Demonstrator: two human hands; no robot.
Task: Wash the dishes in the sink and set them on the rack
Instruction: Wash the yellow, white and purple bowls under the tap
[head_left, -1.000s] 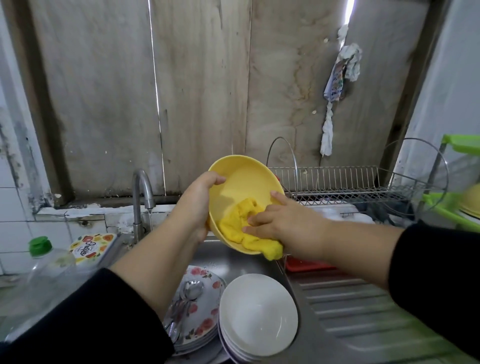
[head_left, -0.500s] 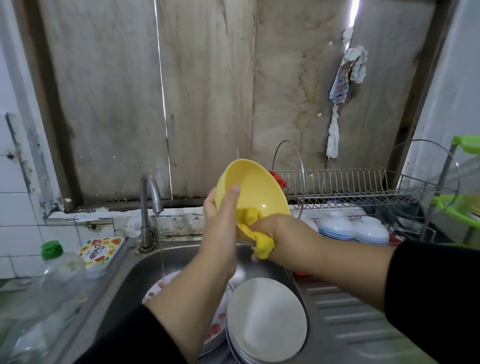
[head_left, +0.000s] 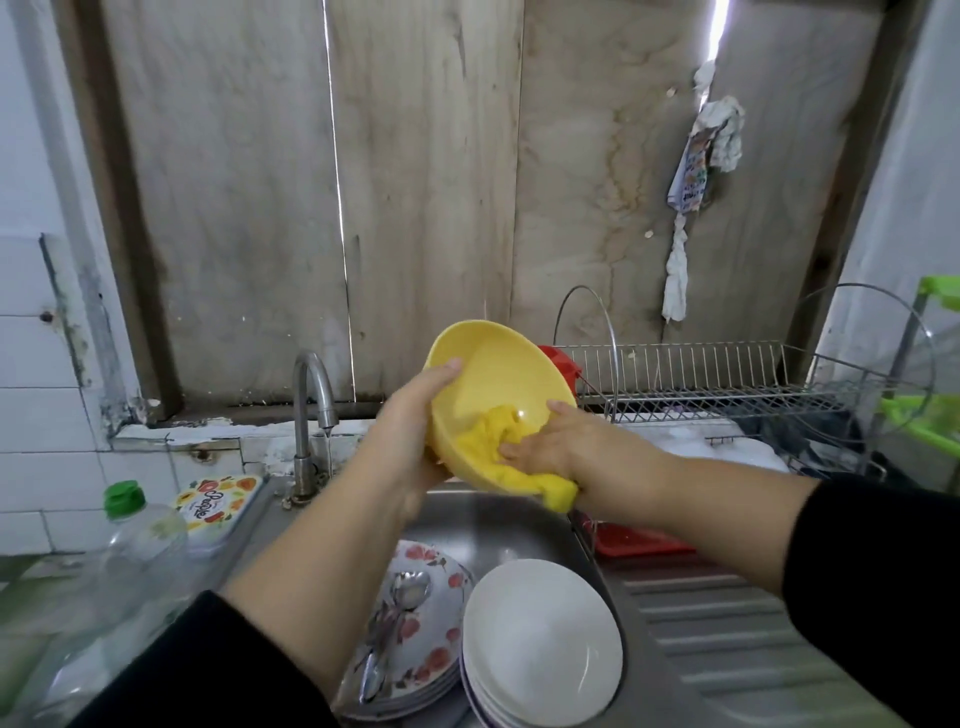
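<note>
Yellow bowl (head_left: 498, 384) held tilted above the far part of the sink (head_left: 498, 525), open side facing near. Gripped at its left rim by the left hand (head_left: 410, 441), thumb hooked over the edge, fingers hidden behind the wall. Pressed into its lower inside: a yellow cloth (head_left: 498, 441), under the right hand (head_left: 550, 441) with fingers spread almost flat, one end of the cloth trailing over the near rim.

Best done by keeping the left grip firm against the pushing, turning the bowl bit by bit, wiping in circles from base up to rim, then round the outside. Soap likely to make the bowl slippery.

Thin stream running from the tap (head_left: 311, 410) just left. Below, near: stacked white bowls (head_left: 540, 644) and flowered plates (head_left: 431, 644) with spoons (head_left: 400, 613), unwashed by the look. Wire rack (head_left: 701, 384) to the right.
</note>
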